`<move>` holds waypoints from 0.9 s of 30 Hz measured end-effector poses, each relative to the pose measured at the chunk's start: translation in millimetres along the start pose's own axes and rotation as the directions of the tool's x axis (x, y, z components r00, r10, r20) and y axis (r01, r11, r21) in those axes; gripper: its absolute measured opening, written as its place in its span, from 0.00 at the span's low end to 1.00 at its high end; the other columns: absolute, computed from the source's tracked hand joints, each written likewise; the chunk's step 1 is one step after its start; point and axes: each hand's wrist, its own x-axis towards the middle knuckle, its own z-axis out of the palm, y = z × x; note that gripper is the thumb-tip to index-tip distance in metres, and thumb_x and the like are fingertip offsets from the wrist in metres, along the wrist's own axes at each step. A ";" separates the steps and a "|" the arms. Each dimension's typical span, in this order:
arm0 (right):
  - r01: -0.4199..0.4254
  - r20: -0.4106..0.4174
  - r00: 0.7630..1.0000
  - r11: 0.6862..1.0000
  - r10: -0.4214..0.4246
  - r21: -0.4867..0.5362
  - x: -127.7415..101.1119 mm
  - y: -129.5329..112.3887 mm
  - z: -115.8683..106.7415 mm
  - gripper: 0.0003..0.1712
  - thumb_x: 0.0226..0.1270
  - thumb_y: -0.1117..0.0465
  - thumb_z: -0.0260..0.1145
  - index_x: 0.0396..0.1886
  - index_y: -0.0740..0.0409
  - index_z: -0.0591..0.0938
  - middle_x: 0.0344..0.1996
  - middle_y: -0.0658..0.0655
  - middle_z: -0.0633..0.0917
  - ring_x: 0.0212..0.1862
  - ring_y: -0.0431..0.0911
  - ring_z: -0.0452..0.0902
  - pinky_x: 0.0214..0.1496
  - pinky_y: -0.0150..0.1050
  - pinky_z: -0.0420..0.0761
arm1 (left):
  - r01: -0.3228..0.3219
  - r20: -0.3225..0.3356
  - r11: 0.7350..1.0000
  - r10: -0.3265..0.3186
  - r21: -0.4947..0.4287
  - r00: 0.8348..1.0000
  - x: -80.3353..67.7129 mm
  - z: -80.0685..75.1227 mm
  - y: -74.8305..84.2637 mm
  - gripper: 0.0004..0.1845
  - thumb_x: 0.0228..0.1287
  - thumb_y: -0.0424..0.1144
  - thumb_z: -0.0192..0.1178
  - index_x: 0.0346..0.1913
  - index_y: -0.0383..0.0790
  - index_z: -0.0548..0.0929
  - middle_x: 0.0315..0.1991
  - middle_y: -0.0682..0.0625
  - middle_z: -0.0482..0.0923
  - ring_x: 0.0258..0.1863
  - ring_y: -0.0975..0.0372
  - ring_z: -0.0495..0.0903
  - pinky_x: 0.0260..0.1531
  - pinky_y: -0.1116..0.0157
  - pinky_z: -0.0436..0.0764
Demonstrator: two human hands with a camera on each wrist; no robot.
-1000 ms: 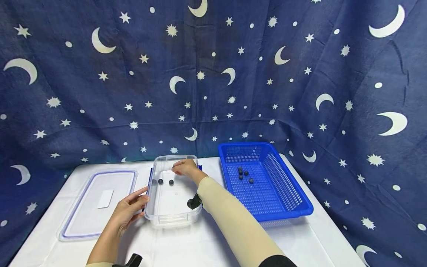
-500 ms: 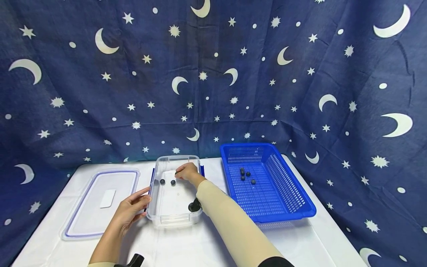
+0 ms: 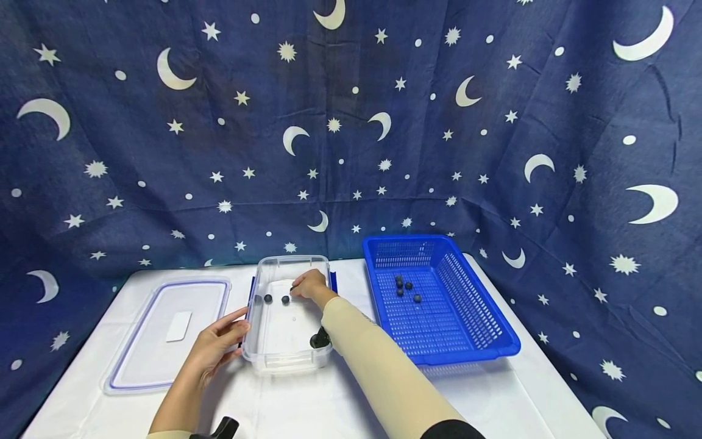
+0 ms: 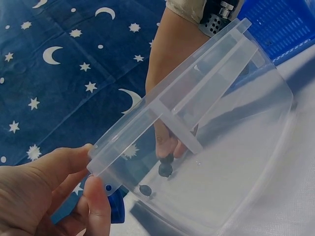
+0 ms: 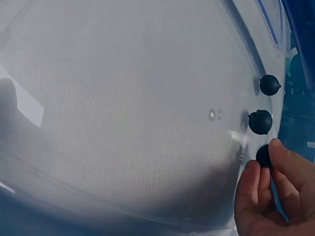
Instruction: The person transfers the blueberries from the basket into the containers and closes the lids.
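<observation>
While our left hand [image 3: 216, 349] steadies the clear tub [image 3: 286, 360], our right hand [image 3: 309, 285] pinches a dark ball [image 5: 264, 156]. Two balls [image 3: 276, 299] remain in the tub; four balls [image 3: 406, 288] sit in the blue basket [image 3: 466, 341].

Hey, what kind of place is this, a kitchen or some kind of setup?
Likely a staged tabletop setup, not a kitchen: a star-and-moon cloth backdrop hangs behind a white-covered table holding only a clear tub, its lid and a blue basket.

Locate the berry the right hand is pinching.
Head view: the pinched berry sits in the right hand, inside the clear container, right of two loose berries.
</observation>
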 end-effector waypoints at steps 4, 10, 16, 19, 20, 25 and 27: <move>0.006 0.004 1.000 1.000 -0.006 -0.003 -2.7 -0.5 -1.9 0.10 0.48 0.68 0.79 0.33 0.61 0.90 0.20 0.52 0.86 0.16 0.36 0.69 0.19 0.24 0.71 | -0.008 -0.006 1.000 0.008 0.005 1.000 -1.0 2.1 0.8 0.29 0.67 0.43 0.64 0.70 0.50 0.72 0.38 0.69 0.79 0.38 0.72 0.75 0.34 0.73 0.83; 0.070 0.012 0.997 0.993 -0.072 0.098 -7.7 -7.9 -11.4 0.11 0.54 0.66 0.77 0.38 0.62 0.90 0.25 0.55 0.89 0.20 0.36 0.75 0.25 0.26 0.79 | -0.012 -0.008 1.000 0.012 0.000 1.000 -0.8 3.4 0.6 0.27 0.67 0.43 0.64 0.68 0.53 0.74 0.37 0.69 0.79 0.37 0.72 0.75 0.34 0.73 0.83; 0.202 0.080 0.971 0.951 -0.226 0.235 -22.3 -36.9 -51.2 0.12 0.60 0.66 0.73 0.43 0.67 0.87 0.39 0.63 0.89 0.38 0.51 0.87 0.41 0.36 0.87 | -0.012 -0.006 1.000 0.012 -0.008 1.000 -2.2 2.2 2.0 0.20 0.66 0.43 0.65 0.59 0.67 0.80 0.37 0.71 0.79 0.38 0.73 0.75 0.34 0.73 0.83; 0.245 0.077 0.959 0.934 -0.273 0.261 -22.2 -46.0 -82.0 0.14 0.62 0.68 0.71 0.47 0.69 0.86 0.43 0.66 0.87 0.45 0.56 0.85 0.47 0.40 0.86 | -0.016 -0.002 1.000 0.016 -0.005 1.000 -2.6 1.9 2.2 0.20 0.67 0.43 0.64 0.60 0.64 0.79 0.36 0.70 0.79 0.37 0.73 0.75 0.33 0.74 0.83; 0.252 0.065 0.959 0.932 -0.277 0.259 -20.4 -46.5 -93.0 0.15 0.62 0.68 0.71 0.48 0.69 0.85 0.43 0.66 0.87 0.47 0.57 0.85 0.49 0.41 0.86 | -0.015 -0.001 1.000 0.015 -0.004 1.000 -2.5 1.7 2.2 0.21 0.67 0.43 0.65 0.61 0.63 0.79 0.36 0.70 0.79 0.37 0.73 0.75 0.33 0.74 0.83; 0.243 -0.053 0.970 0.932 -0.237 0.268 -8.2 -30.2 -149.5 0.16 0.62 0.67 0.71 0.50 0.69 0.85 0.46 0.66 0.86 0.49 0.55 0.84 0.52 0.41 0.85 | -0.011 0.005 1.000 0.011 -0.003 1.000 -1.4 -0.2 2.1 0.24 0.66 0.45 0.66 0.64 0.60 0.77 0.38 0.68 0.79 0.36 0.72 0.76 0.33 0.74 0.83; 0.223 -0.096 0.974 0.924 -0.203 0.309 -3.7 -17.1 -171.5 0.17 0.63 0.67 0.70 0.51 0.70 0.84 0.48 0.67 0.85 0.51 0.58 0.83 0.53 0.42 0.84 | -0.009 0.007 1.000 0.009 -0.001 1.000 -1.7 -1.0 2.7 0.24 0.65 0.45 0.66 0.64 0.61 0.78 0.38 0.68 0.79 0.36 0.73 0.76 0.33 0.74 0.83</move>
